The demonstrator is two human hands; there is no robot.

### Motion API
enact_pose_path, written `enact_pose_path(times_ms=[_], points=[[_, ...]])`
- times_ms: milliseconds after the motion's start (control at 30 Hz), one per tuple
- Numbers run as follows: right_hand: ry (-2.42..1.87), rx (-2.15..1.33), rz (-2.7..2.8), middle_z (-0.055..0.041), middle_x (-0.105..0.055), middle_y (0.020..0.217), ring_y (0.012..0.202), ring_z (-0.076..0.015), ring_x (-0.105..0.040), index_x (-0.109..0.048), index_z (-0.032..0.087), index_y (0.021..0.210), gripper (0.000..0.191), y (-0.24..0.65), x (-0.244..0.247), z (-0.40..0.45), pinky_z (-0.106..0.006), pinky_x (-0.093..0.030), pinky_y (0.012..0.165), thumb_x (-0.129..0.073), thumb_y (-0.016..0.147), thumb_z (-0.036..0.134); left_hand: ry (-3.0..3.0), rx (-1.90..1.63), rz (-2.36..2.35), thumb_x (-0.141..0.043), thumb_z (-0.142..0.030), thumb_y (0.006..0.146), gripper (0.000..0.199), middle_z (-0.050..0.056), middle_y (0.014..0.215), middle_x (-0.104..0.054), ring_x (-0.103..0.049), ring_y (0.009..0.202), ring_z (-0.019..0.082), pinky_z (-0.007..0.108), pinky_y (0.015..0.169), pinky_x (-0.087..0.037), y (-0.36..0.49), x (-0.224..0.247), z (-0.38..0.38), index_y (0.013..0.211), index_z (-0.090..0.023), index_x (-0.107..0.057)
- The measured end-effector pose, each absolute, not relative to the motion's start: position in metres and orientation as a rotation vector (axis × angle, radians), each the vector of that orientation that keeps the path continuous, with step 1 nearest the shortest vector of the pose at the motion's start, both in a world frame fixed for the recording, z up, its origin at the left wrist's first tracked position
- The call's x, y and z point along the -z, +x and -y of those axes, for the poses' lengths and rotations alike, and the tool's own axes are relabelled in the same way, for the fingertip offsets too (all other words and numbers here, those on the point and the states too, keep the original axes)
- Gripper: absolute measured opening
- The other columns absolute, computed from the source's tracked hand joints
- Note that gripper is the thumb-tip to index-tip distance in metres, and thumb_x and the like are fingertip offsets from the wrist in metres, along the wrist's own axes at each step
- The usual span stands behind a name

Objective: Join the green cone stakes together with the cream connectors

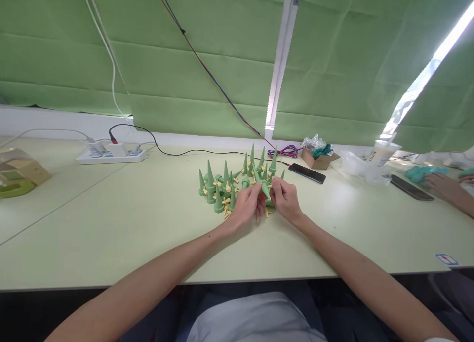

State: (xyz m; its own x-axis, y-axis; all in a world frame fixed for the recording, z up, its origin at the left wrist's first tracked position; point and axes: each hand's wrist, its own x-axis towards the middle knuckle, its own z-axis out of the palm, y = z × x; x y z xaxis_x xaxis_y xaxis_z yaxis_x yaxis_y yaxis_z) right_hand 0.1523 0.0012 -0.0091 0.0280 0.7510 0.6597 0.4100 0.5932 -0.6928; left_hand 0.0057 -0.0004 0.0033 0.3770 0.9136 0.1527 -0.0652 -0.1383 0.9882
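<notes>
At the centre of the frame, the left hand (245, 206) is closed around a green cone-shaped piece (265, 190), its narrow tip pointing down toward the wearer, seemingly so that the thicker end meets the other hand. The right hand (287, 201) has its thumb and fingers pinched together just beside that piece, as if for fine work; a bit of yellow shows between the hands, but I cannot tell whether it is gripped. Both forearms come up from the bottom corners over the counter (122, 243), which probably steadies them. Around and behind the hands, green cones (210, 176) cluster with small yellow pieces (226, 201), likely kept there for easy reach; many cones stand upright, presumably on their wide ends because these are stable. Right of centre, a phone (307, 173) lies behind the right hand, out of its way; a black cable (192, 151) runs toward it from the power strip (111, 156) at left, perhaps for charging.
</notes>
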Motion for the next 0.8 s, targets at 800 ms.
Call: enact_pose_path(times_ms=[800], points=[[-1.069, -0.278, 1.612, 0.0031, -0.041, 0.055, 0.051, -0.0133, -0.039, -0.036, 0.024, 0.067, 0.053, 0.1536, 0.0047, -0.0026, -0.029, -0.034, 0.054, -0.03, 0.101, 0.064, 1.653, -0.988, -0.692, -0.046, -0.059, 0.098, 0.038, -0.005, 0.072, -0.055, -0.053, 0.043, 0.009, 0.023, 0.039, -0.04, 0.0035, 0.0015, 0.0029, 0.106, -0.023, -0.037]])
